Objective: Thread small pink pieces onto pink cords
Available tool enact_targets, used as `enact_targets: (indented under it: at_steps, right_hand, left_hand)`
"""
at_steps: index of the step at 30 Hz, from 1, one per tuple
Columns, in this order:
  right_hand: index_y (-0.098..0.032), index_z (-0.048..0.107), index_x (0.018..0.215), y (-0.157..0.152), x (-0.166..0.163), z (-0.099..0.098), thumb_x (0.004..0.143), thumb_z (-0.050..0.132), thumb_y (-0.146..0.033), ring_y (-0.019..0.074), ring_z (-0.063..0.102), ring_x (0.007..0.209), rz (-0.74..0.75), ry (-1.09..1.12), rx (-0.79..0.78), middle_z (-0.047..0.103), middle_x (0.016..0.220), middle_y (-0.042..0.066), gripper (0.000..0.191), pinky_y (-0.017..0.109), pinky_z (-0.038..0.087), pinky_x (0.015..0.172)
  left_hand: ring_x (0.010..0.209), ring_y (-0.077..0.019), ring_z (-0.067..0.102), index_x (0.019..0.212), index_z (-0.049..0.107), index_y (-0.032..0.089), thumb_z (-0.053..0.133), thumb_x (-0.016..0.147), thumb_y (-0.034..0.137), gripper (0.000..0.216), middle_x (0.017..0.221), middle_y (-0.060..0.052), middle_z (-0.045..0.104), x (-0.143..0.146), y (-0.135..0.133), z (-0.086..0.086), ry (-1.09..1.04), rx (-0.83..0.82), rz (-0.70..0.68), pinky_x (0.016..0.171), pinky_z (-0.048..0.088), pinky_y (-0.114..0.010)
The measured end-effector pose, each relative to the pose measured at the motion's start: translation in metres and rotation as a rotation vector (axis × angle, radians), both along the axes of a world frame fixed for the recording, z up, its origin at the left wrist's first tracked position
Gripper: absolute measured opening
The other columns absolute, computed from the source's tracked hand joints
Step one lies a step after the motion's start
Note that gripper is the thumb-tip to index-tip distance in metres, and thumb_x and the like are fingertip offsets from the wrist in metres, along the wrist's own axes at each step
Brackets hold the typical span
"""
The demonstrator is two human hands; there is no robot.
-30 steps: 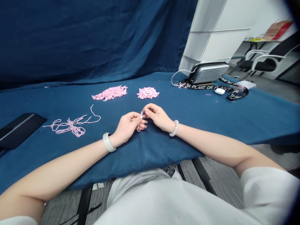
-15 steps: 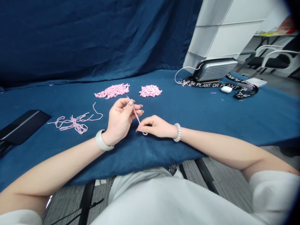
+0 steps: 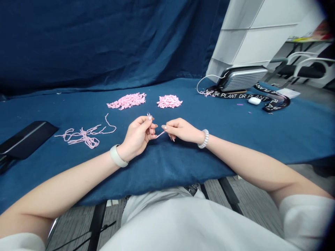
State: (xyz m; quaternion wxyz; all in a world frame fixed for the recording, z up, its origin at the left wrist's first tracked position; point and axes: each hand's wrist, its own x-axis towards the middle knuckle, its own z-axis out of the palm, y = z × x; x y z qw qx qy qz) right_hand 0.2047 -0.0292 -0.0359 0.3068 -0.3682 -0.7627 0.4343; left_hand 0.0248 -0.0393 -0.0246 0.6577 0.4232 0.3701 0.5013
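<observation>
A short length of pink yarn (image 3: 160, 134) runs between my two hands, above the front part of the blue cloth. My left hand (image 3: 138, 134) is closed, pinching the yarn between thumb and index finger, with a small loop poking up past the fingertips. The yarn's other end is held by my right hand (image 3: 181, 130), its thumb and index finger pressed together. Beyond the hands lie two heaps of small pink yarn pieces, a wider heap (image 3: 128, 101) and a rounder heap (image 3: 169, 101). Loose pink yarn (image 3: 85, 136) lies tangled left of my left hand.
A dark flat case (image 3: 27, 139) lies at the left on the blue cloth (image 3: 235, 132). Back right are a silver ribbed case (image 3: 244, 78), a black lettered strap (image 3: 235, 96) and a small white case (image 3: 254, 100). A blue curtain (image 3: 104, 42) hangs behind.
My right hand has moved up and slightly right, drawing its end of the yarn sideways. My left hand has shifted slightly, still pinching the yarn. The whole view has moved a little.
</observation>
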Motion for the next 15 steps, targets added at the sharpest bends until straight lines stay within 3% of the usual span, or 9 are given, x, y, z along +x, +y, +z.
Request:
enact_targets:
  at_steps: [5,12,15]
  right_hand:
    - [-0.016,0.043,0.056,0.001,0.001,-0.001,0.087,0.042,-0.053,0.0070,0.040,0.048,-0.128,-0.021,0.049,0.045,0.050,-0.003,0.048,0.022,0.034,0.052]
    - [-0.016,0.048,0.076,0.007,0.002,-0.004,0.088,0.044,-0.037,0.0100,0.050,0.060,-0.060,0.043,0.036,0.051,0.064,-0.002,0.024,0.024,0.040,0.062]
    - [-0.015,0.053,0.073,0.006,0.001,-0.002,0.083,0.052,-0.036,0.0095,0.048,0.060,-0.089,0.050,0.087,0.052,0.064,-0.001,0.023,0.024,0.039,0.061]
  left_hand:
    - [0.056,-0.0052,0.054,0.081,0.056,0.013,0.061,0.079,0.018,0.008,0.072,-0.001,0.059,0.001,0.001,-0.007,-0.034,-0.072,-0.028,0.052,0.050,-0.017]
    - [0.054,-0.0046,0.053,0.082,0.057,0.013,0.064,0.077,0.019,0.010,0.068,0.000,0.058,0.001,0.000,-0.010,-0.042,-0.092,-0.055,0.050,0.049,-0.015]
    - [0.054,-0.0042,0.052,0.083,0.058,0.013,0.065,0.075,0.017,0.011,0.069,0.000,0.058,0.000,0.001,-0.013,-0.043,-0.108,-0.077,0.048,0.048,-0.014]
